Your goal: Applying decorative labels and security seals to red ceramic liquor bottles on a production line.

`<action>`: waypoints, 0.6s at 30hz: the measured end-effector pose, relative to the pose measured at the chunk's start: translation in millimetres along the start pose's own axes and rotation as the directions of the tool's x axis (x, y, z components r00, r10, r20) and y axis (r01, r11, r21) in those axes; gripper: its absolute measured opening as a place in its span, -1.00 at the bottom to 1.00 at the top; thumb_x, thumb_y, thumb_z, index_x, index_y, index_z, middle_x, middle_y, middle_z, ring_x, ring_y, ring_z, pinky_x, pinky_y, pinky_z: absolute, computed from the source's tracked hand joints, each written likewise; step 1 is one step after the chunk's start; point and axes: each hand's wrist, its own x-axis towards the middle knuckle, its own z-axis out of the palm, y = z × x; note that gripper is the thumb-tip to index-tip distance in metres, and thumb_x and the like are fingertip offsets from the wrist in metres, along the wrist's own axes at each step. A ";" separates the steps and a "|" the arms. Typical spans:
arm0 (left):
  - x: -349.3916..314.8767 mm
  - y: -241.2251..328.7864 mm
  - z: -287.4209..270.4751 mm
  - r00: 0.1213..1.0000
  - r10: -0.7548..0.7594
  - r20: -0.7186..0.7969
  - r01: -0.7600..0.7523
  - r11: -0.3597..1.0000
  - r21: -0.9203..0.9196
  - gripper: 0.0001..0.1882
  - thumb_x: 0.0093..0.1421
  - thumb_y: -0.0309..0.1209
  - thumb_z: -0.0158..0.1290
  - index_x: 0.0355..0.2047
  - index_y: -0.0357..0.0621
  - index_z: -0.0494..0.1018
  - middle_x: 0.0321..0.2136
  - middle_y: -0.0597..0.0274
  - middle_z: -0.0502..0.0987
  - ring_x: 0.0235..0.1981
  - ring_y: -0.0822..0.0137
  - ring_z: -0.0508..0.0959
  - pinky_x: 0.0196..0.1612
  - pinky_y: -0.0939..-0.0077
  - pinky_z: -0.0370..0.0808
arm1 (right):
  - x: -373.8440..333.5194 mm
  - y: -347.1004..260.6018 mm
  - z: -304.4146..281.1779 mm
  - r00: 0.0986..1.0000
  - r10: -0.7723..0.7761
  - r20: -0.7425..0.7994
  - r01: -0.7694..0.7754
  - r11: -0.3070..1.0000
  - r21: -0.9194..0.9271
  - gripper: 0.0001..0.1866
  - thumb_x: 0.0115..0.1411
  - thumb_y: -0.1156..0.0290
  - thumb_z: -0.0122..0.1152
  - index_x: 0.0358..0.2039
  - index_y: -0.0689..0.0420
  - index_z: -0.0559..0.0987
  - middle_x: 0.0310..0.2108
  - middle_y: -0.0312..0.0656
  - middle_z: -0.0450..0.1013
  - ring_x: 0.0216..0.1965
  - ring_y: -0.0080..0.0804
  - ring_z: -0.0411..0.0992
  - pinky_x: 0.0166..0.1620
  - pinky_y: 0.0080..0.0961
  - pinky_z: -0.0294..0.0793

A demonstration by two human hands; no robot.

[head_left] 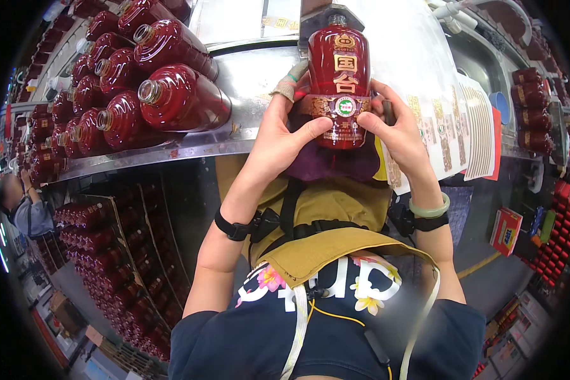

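A dark red glass bottle (326,60) with gold characters and an open clear neck rests at the table's near edge, neck pointing away from me. Across its lower part runs a patterned red-and-gold label band (320,106) with a round white-and-green emblem. My left hand (284,130) grips the bottle's left side, its thumb on the lower glass. My right hand (396,130) is closed round the right side, thumb pressed at the band's end. A small dark handle-like piece (388,113) shows by my right fingers; what it belongs to is hidden. Finger covers (286,87) wrap some left fingers.
Many plain red bottles (187,98) lie stacked on the metal table (244,73) at left. Label sheets (446,126) and a striped sheet (478,120) lie at right, near a blue cup (500,104) and a sink (481,54). Another person (28,209) works far left.
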 end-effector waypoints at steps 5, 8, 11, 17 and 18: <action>1.4 -1.5 -0.3 1.000 -0.014 0.003 0.014 0.999 -0.034 0.01 0.11 -0.40 0.38 0.46 -0.21 0.05 0.38 -0.01 0.24 0.39 0.17 0.25 0.44 0.24 0.18 | -0.6 1.2 -2.1 1.000 0.004 0.000 -0.004 0.999 -0.039 -0.24 0.19 0.35 0.47 0.32 0.33 0.34 -0.32 -0.48 0.29 -0.33 -0.74 0.20 -0.22 -0.78 0.27; 0.7 -4.2 -1.3 0.999 0.034 0.023 -0.033 0.999 -0.015 -0.07 0.21 -0.39 0.31 0.47 -0.22 0.03 0.39 0.00 0.23 0.39 0.20 0.25 0.44 0.26 0.17 | -1.3 -15.7 -5.4 0.991 -0.124 -0.045 0.106 0.950 -0.292 -0.30 0.28 0.39 0.36 0.35 0.28 0.29 -0.31 -0.41 0.32 -0.30 -0.69 0.26 -0.19 -0.72 0.32; 0.4 -0.3 -1.0 0.999 -0.034 0.012 0.036 0.989 -0.141 -0.19 0.35 -0.37 0.17 0.48 -0.22 0.01 0.40 0.05 0.21 0.38 0.24 0.25 0.42 0.30 0.19 | -4.2 -33.3 -2.2 0.850 -0.517 -0.103 0.428 0.791 -0.437 -0.45 0.35 0.59 0.12 0.33 0.26 0.27 -0.18 -0.21 0.46 -0.21 -0.52 0.46 -0.08 -0.64 0.42; 1.7 -10.0 -13.9 1.000 0.012 -0.016 -0.012 1.000 0.001 -0.37 0.41 -0.36 0.09 0.41 -0.29 0.19 0.26 0.08 0.42 0.25 0.33 0.40 0.33 0.39 0.30 | -33.8 -51.4 16.7 0.447 -0.638 0.627 0.813 -0.003 -0.583 -0.72 -0.06 0.45 0.34 -0.26 0.10 0.70 -0.22 -0.27 0.63 -0.16 -0.34 0.57 -0.12 -0.38 0.53; 1.9 -5.4 -14.8 0.999 0.019 -0.028 -0.019 1.000 -0.002 -0.37 0.41 -0.36 0.09 0.41 -0.29 0.19 0.26 0.08 0.42 0.25 0.33 0.40 0.33 0.39 0.30 | -39.3 -48.2 19.0 0.441 -0.617 0.652 0.847 0.044 -0.531 -0.71 -0.07 0.44 0.33 -0.26 0.10 0.70 -0.23 -0.27 0.63 -0.17 -0.35 0.56 -0.14 -0.39 0.53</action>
